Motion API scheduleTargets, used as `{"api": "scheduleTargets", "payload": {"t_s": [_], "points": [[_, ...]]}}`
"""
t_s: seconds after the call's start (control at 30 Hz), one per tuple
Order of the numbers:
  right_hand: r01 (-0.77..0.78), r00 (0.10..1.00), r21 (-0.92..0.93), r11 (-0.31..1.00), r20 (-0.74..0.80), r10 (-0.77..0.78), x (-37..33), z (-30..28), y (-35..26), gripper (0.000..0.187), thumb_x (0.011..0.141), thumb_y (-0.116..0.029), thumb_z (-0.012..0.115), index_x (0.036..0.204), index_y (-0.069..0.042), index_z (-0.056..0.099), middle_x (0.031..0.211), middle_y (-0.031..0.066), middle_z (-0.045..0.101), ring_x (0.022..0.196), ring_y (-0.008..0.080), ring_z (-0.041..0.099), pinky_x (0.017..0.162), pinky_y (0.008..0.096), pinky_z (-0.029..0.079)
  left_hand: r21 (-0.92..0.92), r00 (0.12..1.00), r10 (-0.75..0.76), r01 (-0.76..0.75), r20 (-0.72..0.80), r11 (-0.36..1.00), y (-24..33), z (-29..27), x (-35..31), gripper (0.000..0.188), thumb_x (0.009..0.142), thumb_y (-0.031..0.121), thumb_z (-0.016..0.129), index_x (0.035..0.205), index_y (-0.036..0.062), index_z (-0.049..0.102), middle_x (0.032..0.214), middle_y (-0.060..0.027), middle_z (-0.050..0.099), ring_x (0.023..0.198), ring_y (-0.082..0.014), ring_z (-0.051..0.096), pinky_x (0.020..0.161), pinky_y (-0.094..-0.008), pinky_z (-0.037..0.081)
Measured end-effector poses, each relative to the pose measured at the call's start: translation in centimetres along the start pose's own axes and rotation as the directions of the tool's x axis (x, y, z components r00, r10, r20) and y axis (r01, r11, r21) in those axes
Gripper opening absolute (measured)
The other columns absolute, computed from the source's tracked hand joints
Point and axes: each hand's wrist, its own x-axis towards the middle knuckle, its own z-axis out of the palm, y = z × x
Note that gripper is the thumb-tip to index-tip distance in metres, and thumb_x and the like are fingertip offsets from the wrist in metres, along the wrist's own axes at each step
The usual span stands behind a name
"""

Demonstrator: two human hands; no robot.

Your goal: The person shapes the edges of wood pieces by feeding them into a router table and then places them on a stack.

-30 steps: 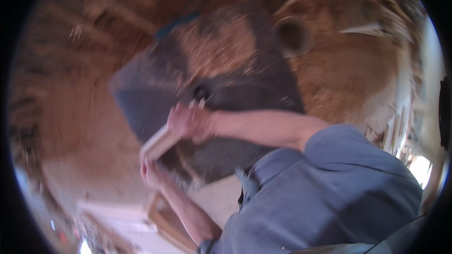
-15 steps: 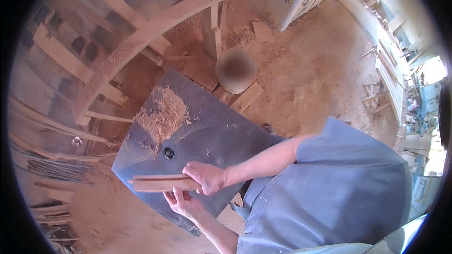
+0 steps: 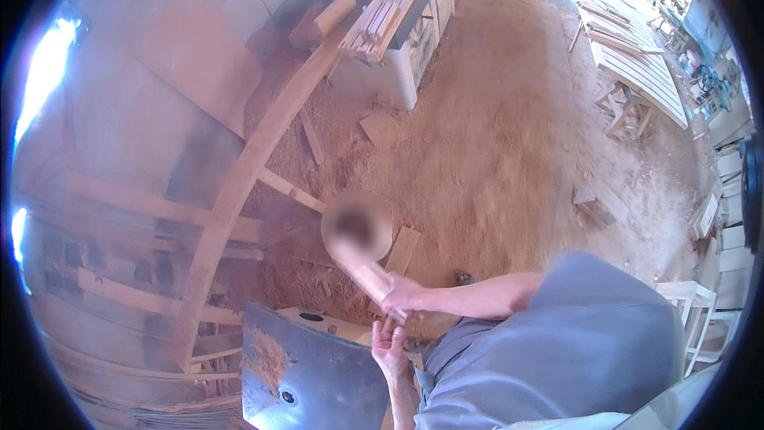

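A short pale wooden piece [image 3: 369, 277] is tilted up and away from my body, its far end running into a blurred round patch. My right hand [image 3: 407, 295] is closed round its near part. Just below that near end is my left hand [image 3: 389, 350], its fingers raised and apart, close to the wood; whether a fingertip touches it I cannot make out. Below and left of both hands lies a dark flat machine table [image 3: 326, 366] with a round dark hole [image 3: 287, 396] and a heap of wood shavings [image 3: 267, 358] on it.
A long curved wooden beam [image 3: 247, 167] arcs along the left. Wood strips [image 3: 386, 12] are stacked on a cabinet at the back. Sawdust covers the floor [image 3: 493, 135]. Slatted boards [image 3: 637, 76] rest on trestles at far right; a wooden block [image 3: 598, 205] lies nearer.
The view has swung up and right. The wooden piece has left its level position over the machine table and now points away from me. My left fingers have come off its side.
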Motion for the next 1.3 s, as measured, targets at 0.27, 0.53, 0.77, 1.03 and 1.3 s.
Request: {"api": "scheduleTargets", "payload": {"t_s": [0.27,0.53,0.77,1.03,1.3], "points": [[-0.023,0.838,0.394,0.919,-0.494,0.232,6.3,-19.1,8.5,0.061,0.062,-0.01,0.081,0.113,0.009,0.055,0.096,0.0225,0.068,0.09,0.0322,0.069,0.078,0.0406,0.055,0.392,0.963,-0.225,0.265,-0.145,0.881,-5.5,-0.9,4.9,0.063,0.093,0.006,0.069,0.147,-0.0115,0.042,0.113,-0.0198,0.071,0.096,-0.0216,0.07,0.081,-0.0307,0.057],[0.248,0.746,0.565,0.787,-0.63,0.217,18.9,-36.4,-0.5,0.05,0.073,0.001,0.08,0.111,0.001,0.047,0.092,0.0134,0.063,0.08,0.0227,0.066,0.065,0.0371,0.056,0.435,0.799,-0.407,0.588,-0.442,0.682,-10.1,-6.6,7.5,0.029,0.087,0.003,0.069,0.113,-0.0064,0.06,0.09,-0.0092,0.066,0.078,-0.0134,0.062,0.065,-0.0268,0.05],[0.395,0.548,0.311,0.864,-0.835,0.05,36.1,-53.9,-14.8,0.049,0.076,-0.005,0.08,0.116,0.001,0.051,0.098,0.0129,0.065,0.08,0.0215,0.066,0.067,0.0398,0.057,0.544,0.92,-0.313,0.391,-0.234,0.742,-5.6,1.5,18.3,0.024,0.088,0.002,0.069,0.11,-0.0048,0.063,0.094,-0.0099,0.069,0.081,-0.0139,0.064,0.07,-0.0266,0.051],[0.533,0.569,0.092,0.841,-0.775,-0.276,53.7,-69.9,-27.5,0.053,0.081,-0.011,0.077,0.129,0.0,0.055,0.112,0.013,0.068,0.1,0.0224,0.065,0.079,0.04,0.056,0.472,0.956,-0.037,0.177,-0.29,0.863,4.0,3.2,30.2,0.038,0.088,-0.002,0.066,0.125,-0.0069,0.062,0.105,-0.0113,0.071,0.09,-0.0142,0.066,0.078,-0.0256,0.053],[0.483,0.561,0.017,0.876,-0.773,-0.294,58.6,-70.0,-27.3,0.045,0.089,-0.015,0.066,0.128,0.008,0.062,0.11,0.0103,0.071,0.1,0.0187,0.068,0.084,0.0344,0.055,0.37,0.675,0.126,0.23,-0.727,0.9,13.2,10.2,35.6,0.023,0.094,0.006,0.064,0.114,-0.0064,0.063,0.085,-0.0003,0.061,0.075,-0.0087,0.053,0.068,-0.0254,0.047]]}}
